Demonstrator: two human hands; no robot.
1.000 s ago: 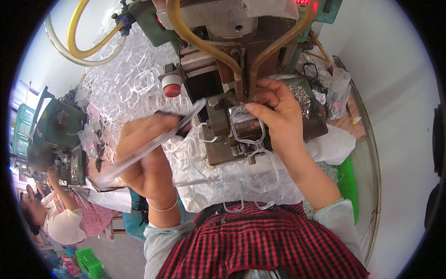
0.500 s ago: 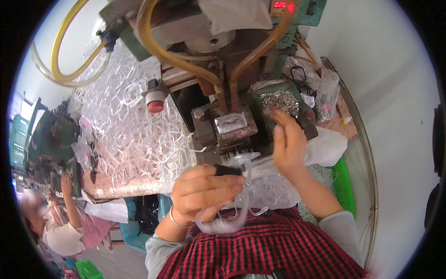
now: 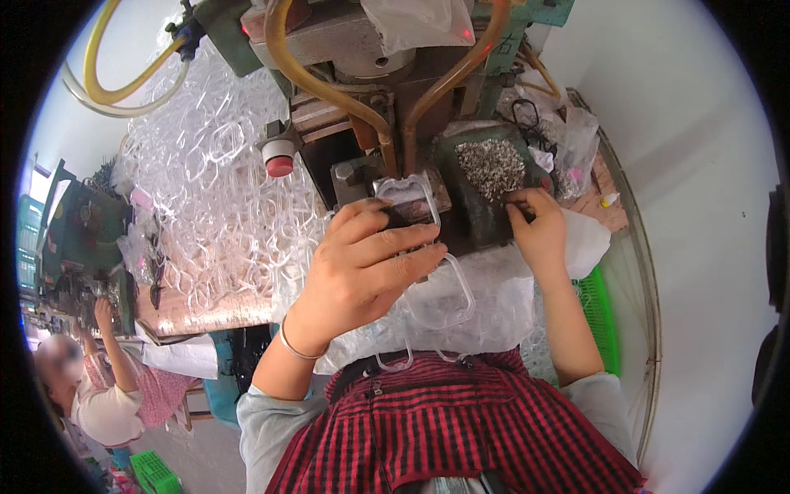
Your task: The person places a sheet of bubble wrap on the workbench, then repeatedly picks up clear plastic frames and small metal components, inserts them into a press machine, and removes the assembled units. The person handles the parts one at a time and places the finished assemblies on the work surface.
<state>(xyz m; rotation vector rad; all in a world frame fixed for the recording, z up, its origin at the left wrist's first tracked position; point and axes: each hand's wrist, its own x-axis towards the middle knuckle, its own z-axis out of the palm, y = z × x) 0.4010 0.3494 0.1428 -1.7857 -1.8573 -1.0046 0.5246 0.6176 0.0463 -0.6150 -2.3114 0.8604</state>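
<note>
My left hand [image 3: 358, 267] is closed round a clear plastic glasses frame [image 3: 467, 290]. One rim of it lies over the metal die block [image 3: 401, 212] of the press, and the other rim sticks out below my fingers. A black cover shows on one of this hand's fingers. At the near right edge of a heap of small metal pieces [image 3: 491, 167], my right hand [image 3: 541, 230] has its thumb and fingertips pinched together. Whatever is between them is too small to make out. The heap lies in a green tray [image 3: 485, 224] beside the die.
Yellowish hoses [image 3: 329, 103] run down to the press. A red push button [image 3: 279, 166] sits left of the die. Many clear frames [image 3: 222, 181] cover the table at left. A green basket [image 3: 599, 317] stands at right. A co-worker [image 3: 107, 383] works at far left.
My left hand has moved up and forward, bringing the glasses frame over the die. My right hand has settled at the tray's metal pieces, its fingers drawn into a pinch.
</note>
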